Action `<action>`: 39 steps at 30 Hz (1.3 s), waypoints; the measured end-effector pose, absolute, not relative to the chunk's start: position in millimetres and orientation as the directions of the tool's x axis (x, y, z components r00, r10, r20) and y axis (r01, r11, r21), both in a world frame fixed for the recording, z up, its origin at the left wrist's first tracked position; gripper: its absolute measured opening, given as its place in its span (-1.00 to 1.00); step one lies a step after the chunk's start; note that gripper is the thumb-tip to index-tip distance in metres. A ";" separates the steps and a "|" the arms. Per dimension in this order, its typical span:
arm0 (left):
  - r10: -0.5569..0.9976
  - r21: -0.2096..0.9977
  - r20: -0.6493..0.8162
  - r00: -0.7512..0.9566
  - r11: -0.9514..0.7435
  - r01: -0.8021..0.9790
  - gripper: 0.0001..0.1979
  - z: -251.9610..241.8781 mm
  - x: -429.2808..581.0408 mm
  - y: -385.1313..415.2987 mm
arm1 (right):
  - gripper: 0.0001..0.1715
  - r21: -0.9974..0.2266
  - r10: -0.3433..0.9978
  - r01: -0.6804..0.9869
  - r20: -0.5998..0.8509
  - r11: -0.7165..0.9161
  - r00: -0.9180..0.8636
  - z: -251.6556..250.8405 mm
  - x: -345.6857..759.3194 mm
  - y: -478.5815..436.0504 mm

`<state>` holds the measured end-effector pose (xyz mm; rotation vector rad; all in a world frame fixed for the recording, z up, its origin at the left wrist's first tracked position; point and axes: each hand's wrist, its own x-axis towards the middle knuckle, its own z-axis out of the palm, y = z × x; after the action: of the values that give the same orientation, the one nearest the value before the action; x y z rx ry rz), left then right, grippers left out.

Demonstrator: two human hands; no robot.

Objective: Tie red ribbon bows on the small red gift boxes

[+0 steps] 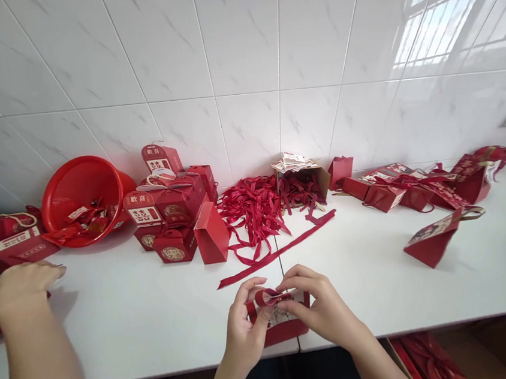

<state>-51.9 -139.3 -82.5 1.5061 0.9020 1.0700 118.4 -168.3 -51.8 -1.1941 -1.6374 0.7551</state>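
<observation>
A small red gift box (287,332) with a patterned white panel lies at the front edge of the white table, between my two hands. A red ribbon (268,297) is looped above its top. My left hand (248,322) is closed, thumb and fingers pinching the loop from the left. From the other side my right hand (315,303) is closed on the ribbon too, its thumb over the box and its fingers curled inward. My fingers partly hide where the ribbon meets the box. Just beyond, one long red ribbon strip (282,250) lies slantwise on the table.
Behind are a heap of red ribbons (255,207), a cardboard box (323,183) on its side and stacked red gift boxes (177,206). A tilted red basin (82,171) stands left. More boxes (393,190) lie right. At far left another person's hand (23,283) reaches in.
</observation>
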 end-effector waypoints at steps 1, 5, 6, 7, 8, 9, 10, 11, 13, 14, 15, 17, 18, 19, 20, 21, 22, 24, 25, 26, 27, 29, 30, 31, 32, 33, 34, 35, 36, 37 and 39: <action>0.935 0.984 0.167 0.313 -0.178 0.005 -0.66 -81.5 -51.1 -139.8 | -0.84 -0.876 0.943 0.354 0.322 0.329 -0.080 -51.1 117.5 -168.5; 0.954 0.986 0.166 0.252 -0.161 -0.039 -0.64 -80.0 -48.2 -140.9 | -0.86 -0.895 0.950 0.320 0.308 0.310 -0.058 -50.6 115.0 -167.6; 0.952 0.985 0.170 0.255 -0.164 -0.045 -0.64 -80.6 -48.1 -140.5 | -0.86 -0.898 0.950 0.315 0.307 0.308 -0.052 -50.8 114.6 -167.2; 0.947 0.984 0.176 0.267 -0.169 -0.050 -0.65 -81.5 -48.2 -139.8 | -0.86 -0.901 0.951 0.309 0.307 0.306 -0.046 -51.1 114.2 -166.7; 0.941 0.983 0.182 0.285 -0.174 -0.054 -0.65 -82.6 -48.5 -138.9 | -0.86 -0.903 0.951 0.305 0.306 0.304 -0.041 -51.5 113.8 -166.3; 0.935 0.982 0.187 0.303 -0.178 -0.057 -0.66 -83.8 -49.0 -138.0 | -0.86 -0.904 0.952 0.302 0.305 0.301 -0.037 -51.7 113.5 -166.0; 0.930 0.982 0.191 0.312 -0.182 -0.060 -0.67 -84.9 -49.4 -137.2 | -0.86 -0.906 0.953 0.301 0.302 0.298 -0.032 -51.9 113.1 -165.8; 0.928 0.981 0.194 0.317 -0.184 -0.061 -0.67 -85.7 -49.9 -136.5 | -0.86 -0.908 0.954 0.300 0.299 0.294 -0.028 -52.0 112.9 -165.7; 0.928 0.981 0.196 0.316 -0.186 -0.064 -0.67 -86.5 -50.5 -135.9 | -0.87 -0.912 0.956 0.296 0.290 0.285 -0.028 -51.8 112.8 -165.6; 0.929 0.981 0.194 0.315 -0.184 -0.064 -0.67 -86.4 -50.7 -135.9 | -0.87 -0.914 0.958 0.291 0.286 0.283 -0.033 -51.5 113.0 -165.5; 0.929 0.982 0.191 0.316 -0.181 -0.063 -0.67 -86.0 -50.8 -136.0 | -0.86 -0.916 0.958 0.283 0.285 0.284 -0.039 -51.1 113.4 -165.3; 0.927 0.983 0.184 0.328 -0.174 -0.058 -0.67 -85.1 -51.1 -136.2 | -0.86 -0.916 0.955 0.272 0.291 0.294 -0.053 -50.4 114.6 -164.3; 0.925 0.983 0.183 0.332 -0.175 -0.055 -0.67 -84.8 -51.3 -136.3 | -0.86 -0.914 0.953 0.270 0.297 0.303 -0.061 -50.1 115.2 -163.6; 0.924 0.983 0.184 0.336 -0.177 -0.052 -0.66 -84.5 -51.4 -136.2 | -0.86 -0.912 0.951 0.269 0.302 0.309 -0.068 -50.0 115.7 -162.7; 0.924 0.982 0.187 0.334 -0.181 -0.050 -0.67 -84.4 -51.6 -136.0 | -0.86 -0.910 0.948 0.267 0.309 0.317 -0.075 -50.0 116.1 -161.7; 0.925 0.981 0.192 0.328 -0.186 -0.050 -0.67 -84.4 -51.6 -135.7 | -0.87 -0.907 0.945 0.264 0.316 0.327 -0.083 -50.2 116.4 -160.7; 0.925 0.980 0.196 0.324 -0.191 -0.049 -0.68 -84.5 -51.6 -135.3 | -0.88 -0.903 0.940 0.261 0.329 0.341 -0.091 -50.6 116.4 -159.7; 0.926 0.979 0.203 0.319 -0.200 -0.044 -0.68 -85.0 -50.9 -134.2 | -0.88 -0.885 0.924 0.267 0.371 0.381 -0.091 -51.7 116.0 -158.3; 0.926 0.978 0.207 0.317 -0.205 -0.040 -0.68 -85.3 -50.4 -133.8 | -0.87 -0.871 0.915 0.282 0.396 0.403 -0.084 -52.5 115.6 -157.8; 0.926 0.977 0.212 0.314 -0.211 -0.037 -0.68 -85.7 -49.7 -133.4 | -0.86 -0.854 0.905 0.305 0.419 0.420 -0.074 -53.4 115.2 -157.5; 0.926 0.975 0.218 0.310 -0.218 -0.034 -0.68 -86.2 -49.1 -133.1 | -0.85 -0.839 0.897 0.331 0.438 0.433 -0.062 -54.4 114.7 -157.3; 0.927 0.972 0.230 0.297 -0.231 -0.030 -0.69 -87.5 -48.0 -133.0 | -0.81 -0.816 0.886 0.371 0.462 0.443 -0.042 -56.5 113.8 -157.0; 0.928 0.971 0.234 0.289 -0.235 -0.030 -0.69 -88.3 -47.7 -133.0 | -0.80 -0.810 0.883 0.383 0.467 0.444 -0.036 -57.6 113.4 -156.9; 0.930 0.971 0.236 0.282 -0.237 -0.029 -0.70 -89.1 -47.7 -133.0 | -0.79 -0.806 0.881 0.389 0.472 0.446 -0.031 -58.7 113.0 -156.7; 0.932 0.970 0.237 0.275 -0.240 -0.024 -0.70 -89.8 -48.0 -132.7 | -0.79 -0.803 0.879 0.392 0.476 0.448 -0.028 -59.8 112.6 -156.7; 0.932 0.969 0.240 0.270 -0.246 -0.013 -0.70 -90.4 -48.5 -132.2 | -0.78 -0.801 0.876 0.395 0.481 0.450 -0.023 -60.8 112.2 -156.6; 0.931 0.966 0.247 0.267 -0.259 0.007 -0.71 -90.9 -49.3 -131.4 | -0.77 -0.797 0.873 0.398 0.487 0.454 -0.021 -61.8 111.8 -156.5; 0.928 0.961 0.258 0.268 -0.276 0.030 -0.73 -91.2 -50.1 -130.4 | -0.77 -0.792 0.869 0.402 0.494 0.459 -0.018 -62.5 111.4 -156.5; 0.924 0.954 0.269 0.273 -0.294 0.054 -0.75 -91.4 -51.0 -129.3 | -0.76 -0.789 0.866 0.405 0.499 0.462 -0.015 -63.1 111.0 -156.5; 0.919 0.949 0.278 0.280 -0.308 0.072 -0.77 -91.3 -51.9 -128.1 | -0.76 -0.787 0.865 0.407 0.502 0.463 -0.013 -63.4 110.6 -156.5; 0.910 0.942 0.285 0.300 -0.324 0.087 -0.81 -90.6 -52.8 -126.4 | -0.77 -0.786 0.865 0.413 0.502 0.461 -0.009 -63.4 109.9 -156.3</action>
<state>-52.8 -126.4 -90.6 1.6610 0.9207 1.1400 109.9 -156.3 -63.4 -1.1304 -1.6208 0.5184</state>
